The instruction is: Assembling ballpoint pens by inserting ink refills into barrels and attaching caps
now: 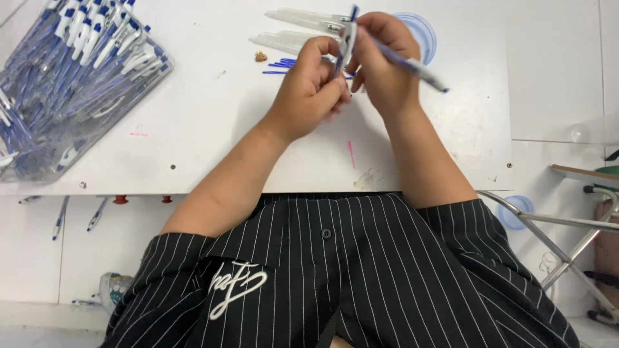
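Note:
My left hand [314,90] and my right hand [385,61] meet above the far middle of the white table [213,129]. Between them stands a clear pen barrel with a blue cap [348,35], pinched by fingers of both hands. My right hand also holds a finished blue and white pen [416,66] that sticks out to the right. Just beyond the hands lie clear pen barrels [300,20] and thin blue refills [278,64] on the table.
A clear plastic tray [71,77] heaped with several blue and white pens sits at the far left. A round clear lid [422,32] lies behind my right hand. Loose pens [61,218] lie on the floor at left. A metal frame [561,238] stands at right.

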